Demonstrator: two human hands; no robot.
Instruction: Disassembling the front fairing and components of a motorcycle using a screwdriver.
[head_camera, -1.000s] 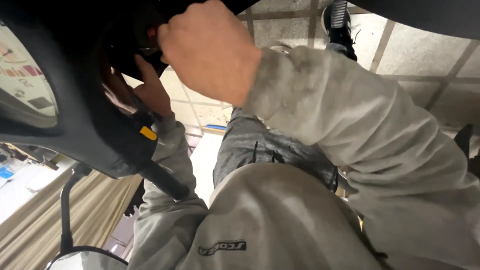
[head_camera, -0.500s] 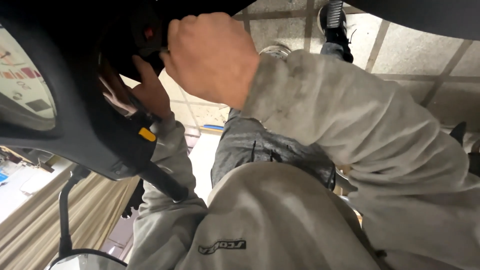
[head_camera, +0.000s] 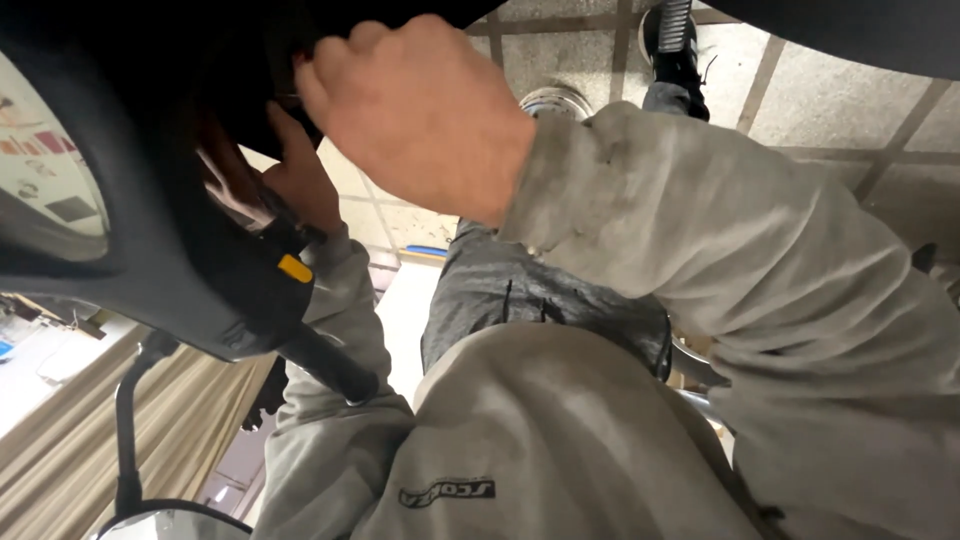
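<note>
two hands work at the underside of a dark scooter handlebar housing (head_camera: 150, 250) in the head view, which fills the upper left of the frame. the right hand (head_camera: 420, 110) sits high in the middle, back of the hand toward the camera, fingers curled over and into the black recess of the housing; it is closed around something in there, but what it grips is hidden in shadow. the left hand (head_camera: 300, 180) is below and just behind it, mostly covered by the housing, palm toward the recess, fingertips out of sight, so i cannot tell whether it is open or closed.

the housing's long axis runs from the upper left down toward the lower middle, ending in a black handlebar grip (head_camera: 330, 365) that points down and right, touching the left sleeve. a small yellow switch (head_camera: 295, 268) sits on the housing just above the grip. a pale round speedometer dial (head_camera: 45, 170) shows at the left edge, set into the housing. a black mirror stem (head_camera: 125, 430) hangs below the housing, with the mirror rim (head_camera: 170, 515) at the bottom edge.

both arms wear grey sweatshirt sleeves (head_camera: 740, 280). grey trousers (head_camera: 530, 290) and a black shoe (head_camera: 675, 45) show against the tiled floor (head_camera: 840, 90).
</note>
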